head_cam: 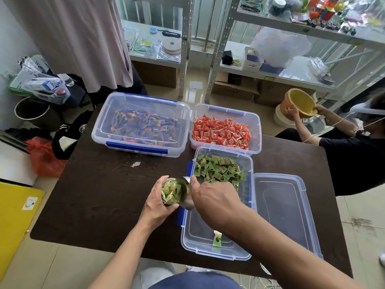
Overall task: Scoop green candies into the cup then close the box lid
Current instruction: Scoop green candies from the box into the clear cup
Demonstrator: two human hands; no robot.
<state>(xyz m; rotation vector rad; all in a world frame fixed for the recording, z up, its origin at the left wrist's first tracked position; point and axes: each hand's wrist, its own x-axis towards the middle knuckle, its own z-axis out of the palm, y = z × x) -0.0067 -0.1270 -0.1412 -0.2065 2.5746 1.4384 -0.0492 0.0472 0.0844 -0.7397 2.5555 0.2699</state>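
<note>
My left hand (157, 202) grips a clear cup (169, 192) filled with green candies, held just left of the open clear box (249, 163). My right hand (212, 197) holds a metal scoop (185, 190), its mouth tipped against the cup's rim. A heap of green candies (217, 170) lies in the far end of the box, and one stray green candy (216, 240) sits near its front end. The box's lid (285, 213) lies flat on the table to the right of the box.
A box of purple candies (141, 124) and a box of red candies (223, 132) stand open at the table's far side. A person sits at the right holding an orange bowl (298, 103). Another person stands behind the dark table (100, 195). Metal shelves (291, 51) stand further back.
</note>
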